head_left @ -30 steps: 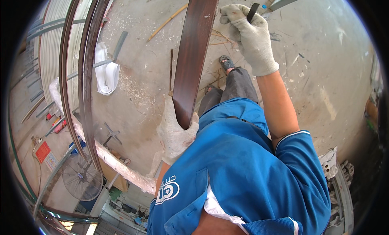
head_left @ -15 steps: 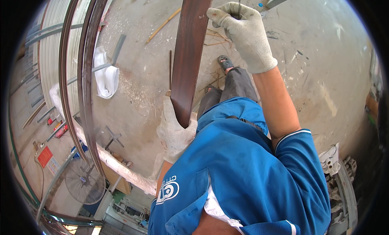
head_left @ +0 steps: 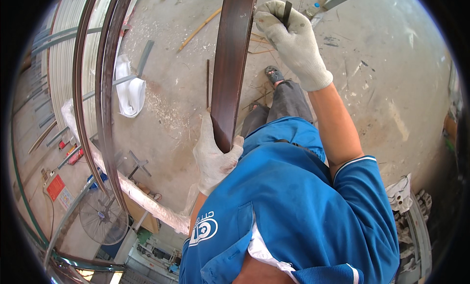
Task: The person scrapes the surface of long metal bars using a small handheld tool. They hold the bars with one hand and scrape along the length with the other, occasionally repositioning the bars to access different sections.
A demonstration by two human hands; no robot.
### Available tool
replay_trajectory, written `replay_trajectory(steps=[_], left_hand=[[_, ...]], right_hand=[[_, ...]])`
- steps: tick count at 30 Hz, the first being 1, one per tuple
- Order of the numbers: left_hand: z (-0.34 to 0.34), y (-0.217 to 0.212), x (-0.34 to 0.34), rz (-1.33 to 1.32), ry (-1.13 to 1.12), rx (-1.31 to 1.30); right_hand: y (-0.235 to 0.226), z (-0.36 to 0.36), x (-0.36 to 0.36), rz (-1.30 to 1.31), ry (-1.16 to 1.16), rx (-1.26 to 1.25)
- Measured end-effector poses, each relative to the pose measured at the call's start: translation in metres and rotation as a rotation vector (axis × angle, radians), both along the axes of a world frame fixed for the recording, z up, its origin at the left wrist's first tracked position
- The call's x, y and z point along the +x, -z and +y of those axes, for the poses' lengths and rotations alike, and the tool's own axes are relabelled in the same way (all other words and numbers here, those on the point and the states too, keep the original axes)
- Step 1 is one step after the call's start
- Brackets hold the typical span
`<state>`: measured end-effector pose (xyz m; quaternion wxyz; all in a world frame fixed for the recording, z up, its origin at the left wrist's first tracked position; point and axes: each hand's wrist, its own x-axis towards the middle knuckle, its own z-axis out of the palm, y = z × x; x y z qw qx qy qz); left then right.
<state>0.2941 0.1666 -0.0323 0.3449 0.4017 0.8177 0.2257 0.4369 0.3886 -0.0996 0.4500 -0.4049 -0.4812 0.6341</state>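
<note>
A long dark brown metal profile (head_left: 234,63) runs from my waist up out of the top of the picture. My left hand (head_left: 214,154), in a white knit glove, cups its near end from below. My right hand (head_left: 292,39), also gloved, is closed on a thin dark stick-like tool (head_left: 286,13) right beside the profile's right edge. My blue shirt and grey trousers fill the lower middle.
Below lies a dusty concrete floor (head_left: 372,83) with scattered sticks and scraps. Long curved brown profiles (head_left: 105,98) and pale ribbed sheets (head_left: 61,73) stand at the left. A white bag (head_left: 129,90) lies by them, a floor fan (head_left: 100,218) lower left.
My right hand with the thin tool has moved left, closer to the brown profile's edge. My left hand keeps its hold on the profile's near end.
</note>
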Motion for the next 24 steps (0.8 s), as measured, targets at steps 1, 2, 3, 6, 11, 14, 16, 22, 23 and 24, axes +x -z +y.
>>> replay_trajectory(steps=[1, 2, 3, 6, 11, 14, 16, 22, 23, 24], left_hand=[[0.001, -0.002, 0.0, 0.002, 0.004, -0.017], [0.003, -0.004, -0.001, 0.002, 0.007, -0.034], [0.004, -0.006, -0.001, 0.001, 0.01, -0.051], [0.005, -0.008, -0.003, -0.008, 0.034, -0.027], [0.008, 0.003, -0.022, -0.155, 0.053, 0.112], [0.005, -0.003, -0.03, -0.243, 0.055, 0.067], [0.005, -0.009, -0.031, -0.284, 0.056, 0.063], [0.005, -0.013, -0.022, -0.304, 0.08, 0.098], [0.004, -0.012, -0.018, -0.307, 0.05, 0.105], [0.004, -0.011, -0.016, -0.307, 0.022, 0.094]], right_hand=[[-0.002, -0.001, 0.0, -0.011, 0.004, 0.02], [-0.005, -0.004, 0.0, -0.022, 0.008, 0.039], [-0.009, -0.006, 0.001, -0.003, -0.004, 0.061], [-0.027, -0.017, 0.006, 0.076, -0.096, 0.083], [-0.053, -0.033, 0.034, 0.215, -0.481, 0.043], [-0.05, -0.027, 0.042, -0.003, -0.527, -0.015], [-0.042, -0.024, 0.039, -0.233, -0.379, 0.058], [-0.023, -0.017, 0.007, -0.033, 0.131, 0.132], [-0.022, -0.016, 0.002, -0.009, 0.156, 0.143], [-0.022, -0.016, 0.0, -0.077, 0.151, 0.178]])
